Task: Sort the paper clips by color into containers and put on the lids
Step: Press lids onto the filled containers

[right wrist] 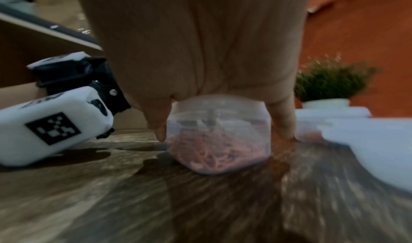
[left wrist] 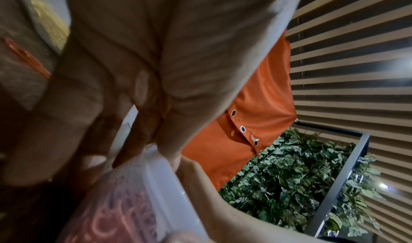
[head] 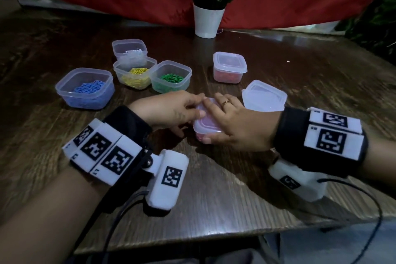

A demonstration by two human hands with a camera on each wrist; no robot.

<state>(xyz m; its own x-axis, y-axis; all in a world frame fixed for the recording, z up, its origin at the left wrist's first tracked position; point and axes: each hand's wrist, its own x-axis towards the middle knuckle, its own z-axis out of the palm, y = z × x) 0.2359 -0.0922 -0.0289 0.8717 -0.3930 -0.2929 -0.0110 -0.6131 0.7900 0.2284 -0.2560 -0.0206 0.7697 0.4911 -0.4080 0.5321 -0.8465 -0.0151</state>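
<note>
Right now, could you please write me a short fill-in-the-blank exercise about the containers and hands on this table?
1. Both hands, the left hand and the right hand, press a lid onto the container of ____ paper clips.
2. The green clips' container has ____ lid on it.
3. The spare lids lie on the table beside the ____ hand.
4. The blue clips' container stands ____ of the yellow one.

Missing words: pink; no; right; left

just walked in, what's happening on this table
A person is closing a small container of pink paper clips: the left hand and right hand both press its lid down. Another lidded container sits behind, spare lids lie beside it, and the blue, yellow, green and white tubs are still open.
</note>
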